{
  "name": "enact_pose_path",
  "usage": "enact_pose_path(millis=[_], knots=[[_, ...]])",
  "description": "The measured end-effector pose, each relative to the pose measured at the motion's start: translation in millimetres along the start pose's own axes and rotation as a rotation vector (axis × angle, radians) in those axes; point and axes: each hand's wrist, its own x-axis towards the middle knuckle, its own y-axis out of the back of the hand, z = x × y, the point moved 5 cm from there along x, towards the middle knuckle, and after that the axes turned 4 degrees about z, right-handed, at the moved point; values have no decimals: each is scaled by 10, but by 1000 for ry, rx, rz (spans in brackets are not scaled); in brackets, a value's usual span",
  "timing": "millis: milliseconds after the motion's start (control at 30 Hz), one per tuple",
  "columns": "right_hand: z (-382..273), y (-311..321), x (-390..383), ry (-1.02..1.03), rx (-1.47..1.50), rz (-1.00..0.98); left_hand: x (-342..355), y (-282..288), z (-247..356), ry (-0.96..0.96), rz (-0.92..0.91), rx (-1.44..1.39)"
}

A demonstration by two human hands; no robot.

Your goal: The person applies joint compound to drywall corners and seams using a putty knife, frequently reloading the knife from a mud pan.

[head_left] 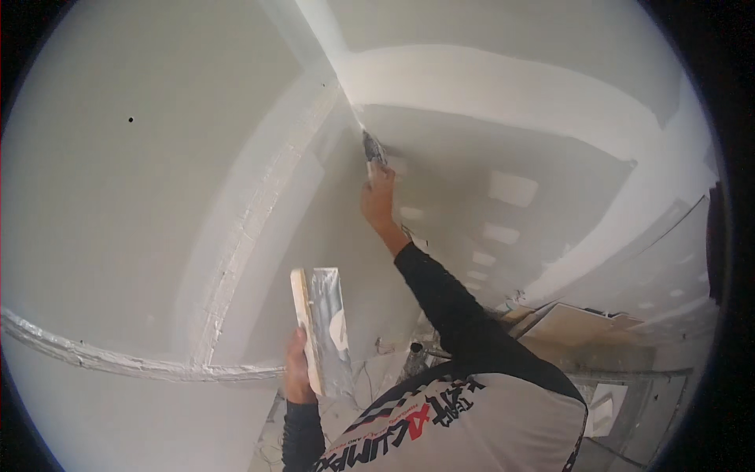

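Note:
My right hand point(378, 193) reaches up to an inside corner between two grey plasterboard surfaces. Its fingers are closed on a small putty knife point(373, 148), whose smeared blade is at the corner line. Lower and to the left, my left hand point(296, 368) grips the wooden edge of a wide metal plastering blade point(326, 295). A lump of white filler point(338, 329) sits along the right side of that blade. Both forearms are in dark sleeves.
A white filled seam point(244, 228) runs down the board at left and meets a rough whitish edge point(102, 362) below. White filler patches point(513, 189) dot the surface at right. Cut board pieces point(570, 324) stand at the lower right. A small dark hole point(130, 119) shows at upper left.

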Motion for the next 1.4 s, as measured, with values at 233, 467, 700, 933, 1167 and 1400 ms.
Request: enact_pose_path(millis=[233,467,700,933,1167,1400], knots=[[-166,-460,64,-233,122,125,-376,332,-141,26,94,-70],[-14,-417,194,-173,-40,28,-546,217,-34,-48,349,-117],[360,312,236,-299,196,-386,-423,511,-118,-92,326,-129],[196,218,48,-177,146,-176,-387,206,-84,-46,132,-111],[304,-356,-2,-130,144,77,-512,74,-122,-25,129,-3],[238,736,-147,-596,641,-590,-115,139,-448,61,65,-198]])
